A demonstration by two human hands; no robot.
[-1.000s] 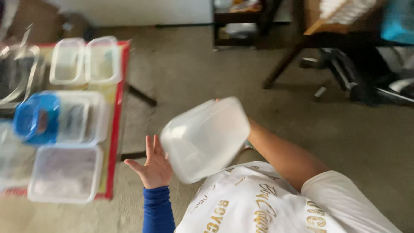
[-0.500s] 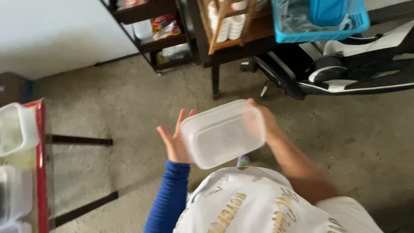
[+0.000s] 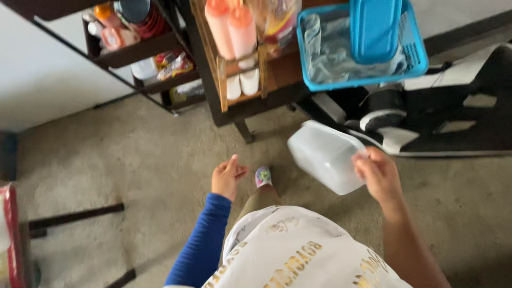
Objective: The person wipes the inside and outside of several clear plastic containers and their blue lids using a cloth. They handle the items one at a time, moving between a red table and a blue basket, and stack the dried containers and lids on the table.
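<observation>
Below the blue basket (image 3: 362, 50), right hand (image 3: 380, 176) grips a plastic container (image 3: 325, 154); left hand (image 3: 226, 178) loosely curled, empty.

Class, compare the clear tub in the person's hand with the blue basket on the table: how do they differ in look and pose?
The clear tub is translucent and solid-walled; the blue basket is opaque with slotted sides. The tub looks empty and is tilted, held by the right hand alone; the basket rests on the table and holds clear plastic and a blue lid. The left hand holds nothing. Both are rectangular plastic containers.
</observation>
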